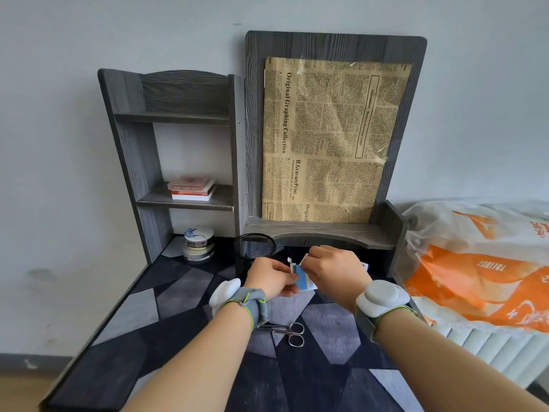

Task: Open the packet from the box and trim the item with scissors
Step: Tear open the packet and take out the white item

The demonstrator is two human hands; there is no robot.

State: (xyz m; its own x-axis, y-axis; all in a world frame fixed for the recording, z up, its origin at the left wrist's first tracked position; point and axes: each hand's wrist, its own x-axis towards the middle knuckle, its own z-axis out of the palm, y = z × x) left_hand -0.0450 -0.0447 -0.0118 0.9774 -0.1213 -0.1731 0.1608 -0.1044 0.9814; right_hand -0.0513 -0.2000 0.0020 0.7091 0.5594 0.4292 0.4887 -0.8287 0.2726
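Both my hands meet above the middle of the desk over a small blue and white box. My left hand grips its lower left side. My right hand pinches its top end, where a white flap and a small white piece stick up. A packet inside is not visible. Small metal scissors lie flat on the patterned desk mat, nearer to me, partly hidden under my left wrist. Each wrist wears a grey strap with a white device.
A black mesh pen cup stands just behind my left hand. Round tins are stacked at the back left under a grey shelf holding books. A newspaper-covered board rises behind. An orange and white plastic bag lies at the right.
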